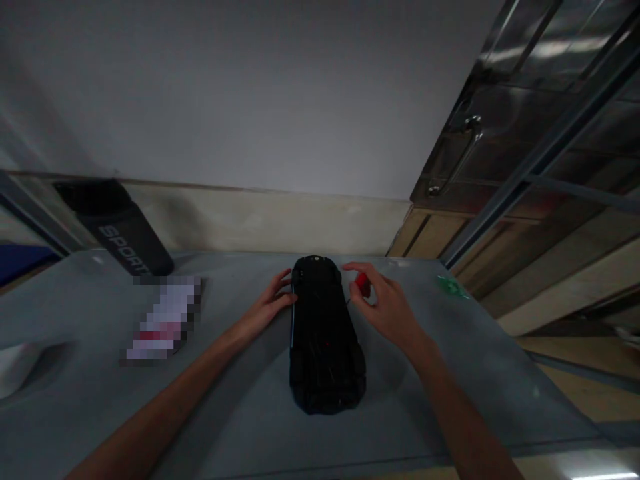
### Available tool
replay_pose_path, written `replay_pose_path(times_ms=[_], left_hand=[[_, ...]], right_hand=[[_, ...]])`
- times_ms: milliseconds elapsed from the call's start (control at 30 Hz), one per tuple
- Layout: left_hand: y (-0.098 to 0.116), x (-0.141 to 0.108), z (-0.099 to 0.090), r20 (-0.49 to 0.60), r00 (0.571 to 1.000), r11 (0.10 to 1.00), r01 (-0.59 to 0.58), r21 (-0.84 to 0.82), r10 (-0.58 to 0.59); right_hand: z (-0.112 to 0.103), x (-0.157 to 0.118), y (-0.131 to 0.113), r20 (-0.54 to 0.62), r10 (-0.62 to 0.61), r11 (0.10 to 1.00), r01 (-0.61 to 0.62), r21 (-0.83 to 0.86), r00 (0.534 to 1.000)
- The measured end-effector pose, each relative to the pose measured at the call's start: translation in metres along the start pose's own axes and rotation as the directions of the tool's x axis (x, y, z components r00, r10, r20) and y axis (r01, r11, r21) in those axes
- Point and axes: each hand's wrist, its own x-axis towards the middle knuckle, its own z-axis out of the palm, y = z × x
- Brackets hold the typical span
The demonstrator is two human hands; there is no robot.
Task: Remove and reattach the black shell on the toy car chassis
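Note:
A black toy car lies upside down on the grey table, its underside facing up and its wheels at the corners. My left hand rests against the car's left side, fingers spread and fingertips touching the edge. On the other side, my right hand is closed around a small screwdriver with a red handle. A thin dark shaft points from it toward the car's right edge. Whether the tip touches the car I cannot tell.
A dark bottle marked SPORT stands at the back left, near a blurred-out phone-shaped item. A white rounded object sits at the far left. Crumpled green plastic lies near the table's right edge. A wall rises behind.

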Motion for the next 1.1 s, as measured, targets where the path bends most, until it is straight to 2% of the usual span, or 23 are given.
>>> replay_pose_path(times_ms=[133, 267, 400, 567, 700, 867, 1000, 1100], left_hand=[[0.0033, -0.0003, 0.0011, -0.028, 0.998, 0.998, 0.048, -0.033, -0.048], [0.0028, -0.0008, 0.0009, 0.003, 0.999, 0.999, 0.032, -0.037, -0.032], [0.0033, -0.0014, 0.0010, 0.004, 1.000, 1.000, 0.008, -0.005, -0.008], [0.0069, -0.0018, 0.0024, -0.018, 0.998, 0.999, 0.053, -0.012, -0.053], [0.0067, -0.0006, 0.0033, -0.026, 0.998, 0.999, 0.049, -0.022, -0.049], [0.0040, 0.0005, 0.0032, -0.029, 0.998, 0.997, 0.061, -0.041, -0.063], [0.0035, -0.0003, 0.0027, -0.023, 0.997, 0.996, 0.070, -0.056, -0.071], [0.0046, -0.0011, 0.0026, -0.018, 0.998, 0.997, 0.062, -0.051, -0.063]], right_hand=[[-0.0010, 0.0002, -0.0019, 0.015, 0.011, 1.000, -0.011, 0.011, 1.000], [-0.0003, -0.0001, -0.0007, 0.000, 0.044, 0.999, -0.044, 0.005, 0.999], [0.0000, -0.0006, -0.0007, 0.003, 0.023, 0.999, -0.023, 0.030, 1.000], [0.0011, -0.0003, -0.0011, -0.005, 0.058, 0.998, -0.058, 0.022, 0.998], [0.0012, 0.0003, -0.0012, -0.003, 0.041, 0.999, -0.041, 0.029, 0.999], [0.0011, 0.0001, -0.0010, -0.010, 0.089, 0.996, -0.088, 0.018, 0.996], [0.0022, -0.0009, -0.0003, -0.032, 0.039, 0.999, -0.039, 0.005, 0.999], [0.0024, -0.0007, -0.0001, -0.046, 0.052, 0.998, -0.053, -0.015, 0.998]])
